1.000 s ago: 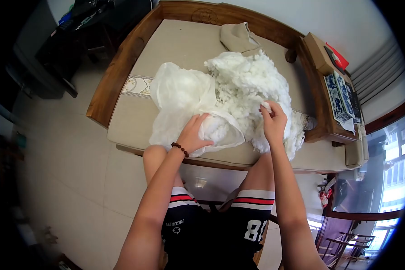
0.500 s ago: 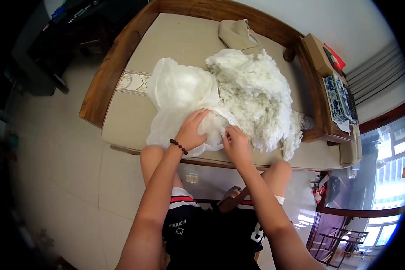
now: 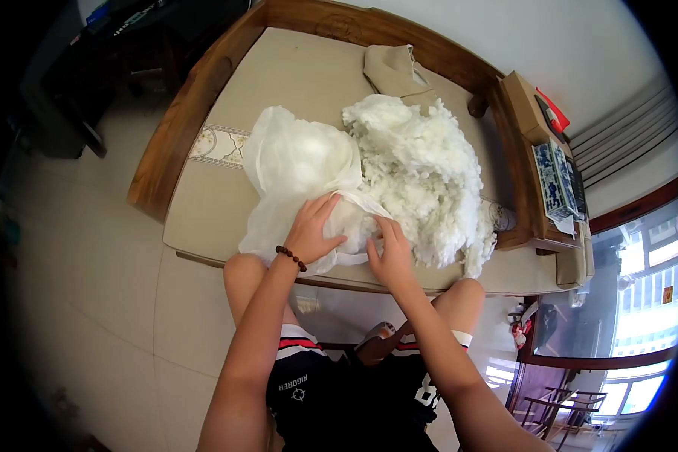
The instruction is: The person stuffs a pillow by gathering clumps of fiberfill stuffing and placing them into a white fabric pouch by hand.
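Note:
A thin white fabric cover (image 3: pixel 297 154), bulging with stuffing at its far end, lies on the beige seat before my knees. Its opening faces right, toward a large heap of fluffy white fibre stuffing (image 3: pixel 422 177). My left hand (image 3: pixel 314 230), with a dark bead bracelet at the wrist, rests on the cover by the opening, thumb and fingers apart. At the opening's right edge is my right hand (image 3: pixel 389 252), its fingers spread against the rim and some stuffing. Both fingertips are partly lost against the white material.
The wooden sofa frame (image 3: pixel 181 128) surrounds the beige cushion (image 3: pixel 301 60). A folded beige cloth (image 3: pixel 395 71) lies behind the stuffing. On the right armrest stand a cardboard box (image 3: pixel 526 105) and a blue-and-white patterned box (image 3: pixel 554 181).
My right hand's fingers have gone from pinched together to spread at the rim. My left hand stays on the cover. The whole view has shifted slightly.

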### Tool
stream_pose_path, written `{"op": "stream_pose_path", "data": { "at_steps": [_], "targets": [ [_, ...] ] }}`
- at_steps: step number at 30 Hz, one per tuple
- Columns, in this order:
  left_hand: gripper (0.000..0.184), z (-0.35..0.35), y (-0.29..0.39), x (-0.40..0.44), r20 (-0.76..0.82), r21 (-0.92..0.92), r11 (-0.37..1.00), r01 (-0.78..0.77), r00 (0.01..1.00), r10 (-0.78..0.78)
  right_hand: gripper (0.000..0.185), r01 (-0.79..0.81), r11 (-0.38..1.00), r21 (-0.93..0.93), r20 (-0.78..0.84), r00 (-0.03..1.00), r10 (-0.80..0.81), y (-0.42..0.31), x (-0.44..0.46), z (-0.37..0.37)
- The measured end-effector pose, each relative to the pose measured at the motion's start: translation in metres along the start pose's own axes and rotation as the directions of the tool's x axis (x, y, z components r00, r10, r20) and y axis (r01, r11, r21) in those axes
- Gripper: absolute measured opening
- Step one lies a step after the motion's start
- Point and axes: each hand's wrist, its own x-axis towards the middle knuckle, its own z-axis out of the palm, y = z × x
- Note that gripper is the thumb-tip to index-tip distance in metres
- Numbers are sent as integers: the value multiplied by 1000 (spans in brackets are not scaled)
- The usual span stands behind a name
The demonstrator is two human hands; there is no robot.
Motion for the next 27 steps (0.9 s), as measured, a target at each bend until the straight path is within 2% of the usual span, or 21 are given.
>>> {"op": "stream_pose_path", "data": {
  "at_steps": [2,3,5,6,10,16,18,19,21,23,24,26,27],
  "targets": [
    [85,2,0,1,4,-5,1000,13,1000,-13,55,331,899,-285,-51,932,-359,-11,-19,-14],
    [83,4,1,2,-1,-19,1000,20,1000,-20,55,323,901,-289,-55,934,-352,-11,-24,-12],
    [82,9,3,2,0,-36,999,19,1000,-19,58,437,848,-300,174,899,-401,-14,-30,-1],
    [79,11,1,2,-21,-36,999,-10,1000,9,61,455,809,-371,232,889,-394,-13,-28,7],
    [74,7,4,-1,-50,-23,1000,-14,999,13,59,437,814,-382,278,895,-350,9,-10,38],
    [76,9,0,-3,-30,-2,1000,-9,1000,9,58,447,804,-393,372,877,-305,32,8,55],
    [76,11,0,-2,-23,-8,1000,-2,1000,2,45,401,893,-206,342,884,-319,26,10,38],
    [76,11,0,-2,-12,-14,1000,6,1000,-6,45,400,893,-207,342,884,-317,14,11,20],
    [74,5,8,1,-14,-25,1000,5,1000,-6,29,197,961,-196,433,896,-95,-8,13,-26],
    [73,5,11,1,-7,-40,999,8,1000,-8,19,132,969,-209,203,975,-89,-11,16,-56],
    [69,5,11,3,-15,-50,999,12,1000,-13,19,125,969,-211,202,976,-82,-2,23,-67],
    [66,7,12,5,-23,-61,998,10,1000,-11,27,246,872,-424,-36,957,-288,16,41,-82],
    [62,7,11,5,-34,-62,998,5,999,-7,27,244,871,-427,-41,957,-288,20,46,-83]
  ]
}}
